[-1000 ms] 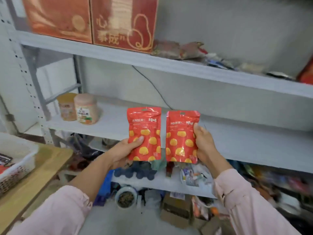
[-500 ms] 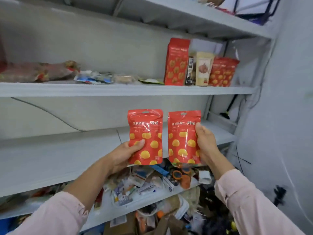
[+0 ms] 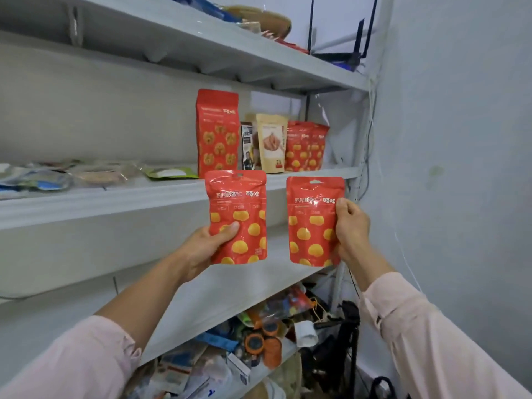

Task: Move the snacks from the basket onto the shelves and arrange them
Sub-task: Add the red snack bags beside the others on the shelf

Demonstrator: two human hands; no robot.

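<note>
I hold two red snack pouches with yellow chestnut pictures upright in front of the grey shelves. My left hand (image 3: 207, 245) grips the left pouch (image 3: 237, 208) by its lower left edge, thumb on the front. My right hand (image 3: 351, 227) grips the right pouch (image 3: 312, 223) along its right edge. Both pouches hang just below and in front of the middle shelf (image 3: 121, 200), apart from each other. On that shelf's right end stand matching red pouches (image 3: 306, 146), a tall red bag (image 3: 217, 131) and a beige bag (image 3: 271, 144). No basket is in view.
Flat snack packets (image 3: 95, 175) lie along the left of the middle shelf. The shelf below (image 3: 178, 289) runs under my hands. Cluttered packets and orange-black items (image 3: 263, 338) fill the lowest level. A wall (image 3: 460, 168) closes the right side; a black router (image 3: 339, 57) sits on the top shelf.
The view has swung right and up to the shelf's right end. Both hands have carried the pouches higher toward the middle shelf, and the pouches have moved apart.
</note>
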